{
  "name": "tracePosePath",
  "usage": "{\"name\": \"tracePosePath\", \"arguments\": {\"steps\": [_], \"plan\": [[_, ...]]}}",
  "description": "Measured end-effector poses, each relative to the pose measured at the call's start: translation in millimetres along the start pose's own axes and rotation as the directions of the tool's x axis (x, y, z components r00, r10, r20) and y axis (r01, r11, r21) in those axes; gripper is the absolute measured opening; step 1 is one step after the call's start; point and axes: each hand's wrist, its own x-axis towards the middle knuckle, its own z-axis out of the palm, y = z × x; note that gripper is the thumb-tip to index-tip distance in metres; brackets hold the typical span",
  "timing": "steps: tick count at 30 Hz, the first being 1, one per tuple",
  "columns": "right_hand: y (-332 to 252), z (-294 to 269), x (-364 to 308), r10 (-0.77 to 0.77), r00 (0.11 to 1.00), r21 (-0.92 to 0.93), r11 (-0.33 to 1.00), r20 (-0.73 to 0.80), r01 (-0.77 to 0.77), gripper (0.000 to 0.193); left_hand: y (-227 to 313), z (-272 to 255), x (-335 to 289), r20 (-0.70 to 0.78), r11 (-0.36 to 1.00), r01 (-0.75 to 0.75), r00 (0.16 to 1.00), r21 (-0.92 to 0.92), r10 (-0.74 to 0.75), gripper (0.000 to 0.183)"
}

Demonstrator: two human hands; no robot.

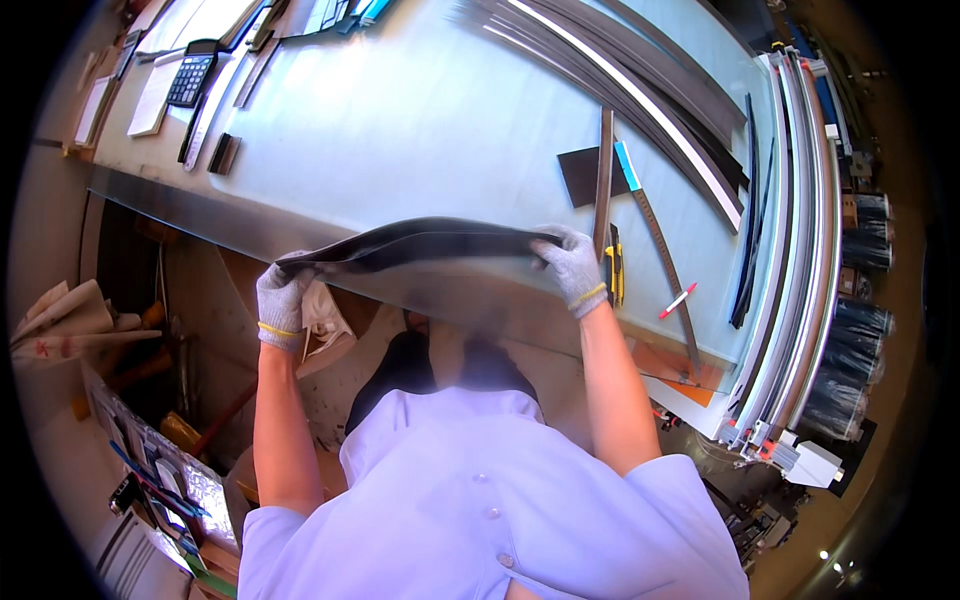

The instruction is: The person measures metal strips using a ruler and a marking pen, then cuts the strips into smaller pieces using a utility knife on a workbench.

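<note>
A long, dark, flexible strip point(420, 245) stretches between my two gloved hands, bowed upward in the middle, over the near edge of the glass-topped table point(330, 140). Its left end is pinched by my left hand point(284, 300), which wears a grey knit glove with a yellow cuff line. My right hand point(572, 265), gloved the same way, grips the other end. Just right of that hand lies a yellow and black utility knife point(615, 268). Beyond it are a dark narrow bar point(604, 180), a black square piece point(580, 178) and a long ruler point(662, 245).
More long dark strips point(640, 80) lie at the far right, one white strip point(700, 180) among them. A red and white marker point(678, 301) rests near the right front. Metal rails point(800, 250) line the right side. A calculator point(193, 75) sits at the far left.
</note>
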Motion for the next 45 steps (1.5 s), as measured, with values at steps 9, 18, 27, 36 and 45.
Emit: {"name": "tracePosePath", "arguments": {"steps": [9, 18, 27, 36, 45], "plan": [[33.8, 1.6, -8.3, -0.187, 0.975, 0.012, 0.982, -0.124, 0.190, 0.037, 18.7, 2.6, 18.6, 0.130, 0.998, -0.033, 0.991, 0.051, 0.027, 0.040], [31.7, 17.9, 8.3, -0.164, 0.978, 0.212, 0.959, -0.130, 0.189, 0.046, 22.3, 12.3, 22.3, 0.196, 0.986, 0.029, 0.979, 0.162, -0.061, 0.046], [47.2, -0.8, 31.1, -0.091, 0.988, 0.040, 0.995, -0.124, 0.096, 0.022, 10.3, 13.4, 31.9, 0.176, 0.975, -0.028, 0.984, 0.220, -0.011, 0.024], [8.6, -16.7, 141.9, -0.205, 0.959, -0.629, 0.777, -0.197, 0.037, 0.039, -34.7, 30.2, 56.7, -0.057, 0.931, 0.363, 0.931, 0.023, -0.361, 0.040], [-2.5, 26.2, 84.7, -0.376, 0.901, -0.747, 0.530, 0.215, 0.400, 0.024, -20.9, 35.1, 55.1, -0.102, 0.882, 0.470, 0.879, 0.018, -0.466, 0.039]]}}
